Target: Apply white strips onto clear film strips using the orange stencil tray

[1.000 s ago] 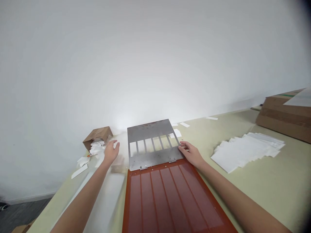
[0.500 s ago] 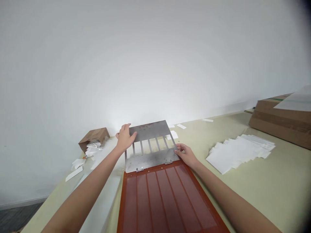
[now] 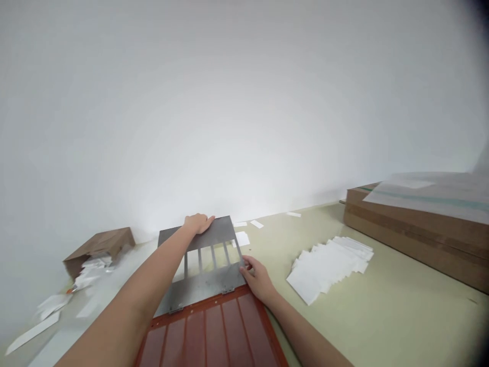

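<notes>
A slotted metal plate (image 3: 208,283) stands tilted up, joined by small hinges to a dark red board (image 3: 196,336) with lengthwise grooves. My left hand (image 3: 197,223) is closed over the plate's upper edge, thumb along the front and fingertips partly hidden. Lower down, my right hand (image 3: 257,278) grips the plate's right edge near the hinge, its fingers curled. My left forearm covers part of the plate's left side and the board's corner.
A pile of overlapping white sheets (image 3: 330,265) lies to the right. Behind it sits a long cardboard box (image 3: 405,239) with translucent film on top. At left, an open cardboard box (image 3: 101,242) spills white pieces. Paper strips (image 3: 256,224) lie near the wall.
My left hand has moved from the plate's upper left corner rightward along its top edge. My right hand stays at the right edge. The view has turned right and up.
</notes>
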Demonstrator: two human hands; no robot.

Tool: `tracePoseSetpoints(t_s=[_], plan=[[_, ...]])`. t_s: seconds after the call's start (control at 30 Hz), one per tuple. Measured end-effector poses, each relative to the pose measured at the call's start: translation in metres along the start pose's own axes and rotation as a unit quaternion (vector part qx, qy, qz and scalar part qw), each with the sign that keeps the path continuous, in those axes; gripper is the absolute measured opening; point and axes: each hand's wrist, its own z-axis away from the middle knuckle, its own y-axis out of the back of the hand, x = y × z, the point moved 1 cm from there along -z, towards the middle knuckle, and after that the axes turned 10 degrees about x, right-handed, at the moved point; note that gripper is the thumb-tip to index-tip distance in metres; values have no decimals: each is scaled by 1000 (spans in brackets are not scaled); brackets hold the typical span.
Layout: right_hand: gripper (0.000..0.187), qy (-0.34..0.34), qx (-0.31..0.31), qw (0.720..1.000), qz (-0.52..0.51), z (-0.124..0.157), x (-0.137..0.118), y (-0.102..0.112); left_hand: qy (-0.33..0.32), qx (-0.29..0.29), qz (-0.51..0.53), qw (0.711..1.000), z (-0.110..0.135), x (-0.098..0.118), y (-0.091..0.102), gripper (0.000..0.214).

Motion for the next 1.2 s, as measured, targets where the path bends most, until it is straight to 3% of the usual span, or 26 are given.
tracePoseSetpoints(t_s=[0.23, 0.4, 0.53, 0.73, 0.9, 1.2], plan=[[30, 29, 122, 992, 5, 4, -13, 4, 4, -28, 34, 999, -20, -10, -6, 35], [27, 58, 138, 989, -17, 8, -23, 11, 6, -21, 41, 999, -25, -8, 14, 35], [28, 84, 142, 986, -38, 10, -26, 13, -18, -27, 30, 999, -12, -1, 39, 34], [30, 155, 158, 974, -56, 11, -28, 17, -67, -20, 18, 997, 32, 16, 94, 37], [34, 145, 167, 972, -80, 9, -27, 20, -137, -3, 68, 988, 89, 33, 133, 56], [39, 39, 174, 979, -99, 6, -22, 22, -160, -107, 145, 970, 180, 58, 157, 52]])
